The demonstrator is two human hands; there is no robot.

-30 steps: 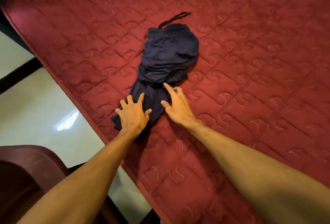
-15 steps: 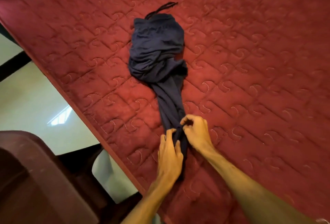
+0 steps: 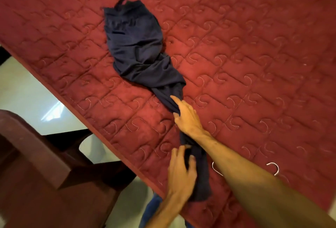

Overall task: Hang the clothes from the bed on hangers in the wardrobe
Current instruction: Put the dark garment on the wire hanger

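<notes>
A crumpled navy garment (image 3: 138, 45) with a thin drawstring lies stretched out on the red quilted mattress (image 3: 254, 64), its narrow end trailing toward the near edge. My left hand (image 3: 181, 173) grips that narrow end near the mattress edge, cloth showing between thumb and fingers. My right hand (image 3: 187, 116) lies farther up on the twisted middle of the garment, index finger straight and thumb spread. Two metal hanger hooks (image 3: 216, 169) (image 3: 275, 168) peek out on either side of my right forearm, which hides the rest of the hangers.
A dark red plastic chair (image 3: 36, 155) stands on the pale tiled floor (image 3: 23, 104) left of the bed. The mattress edge (image 3: 109, 133) runs diagonally from upper left to lower middle.
The garment has been drawn out longer toward the near edge. My left hand slid back to its tail end, and my right hand let go of its pinch and reached up along the cloth.
</notes>
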